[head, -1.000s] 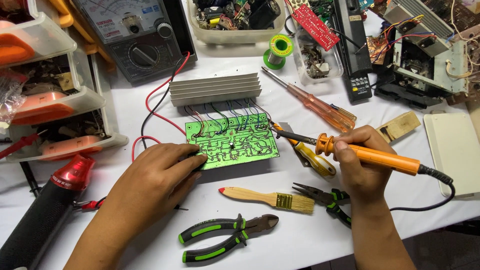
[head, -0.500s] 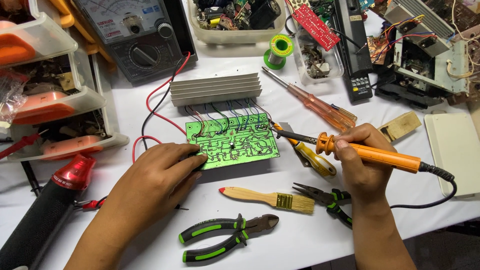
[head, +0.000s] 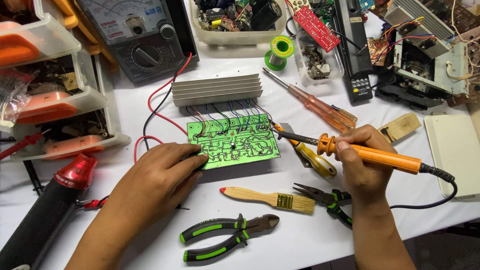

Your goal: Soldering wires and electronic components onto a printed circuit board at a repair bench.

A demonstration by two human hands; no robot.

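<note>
The heat gun runs off-frame; board solder joints perhaps too small.

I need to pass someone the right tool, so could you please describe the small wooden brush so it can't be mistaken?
Start at the green printed circuit board in the middle of the white table. Just below it, nearer the person, lies the small wooden-handled brush, between the green-and-black cutting pliers and the right hand. Only it has pale bristles, a brass ferrule and a red-tipped handle.

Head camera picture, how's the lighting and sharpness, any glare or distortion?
Head view: bright, even light; soft shadows under the left hand and pliers; green circuit board and soldering iron sharp; mild sheen on the heat sink; edges bend slightly from the wide lens.
</note>
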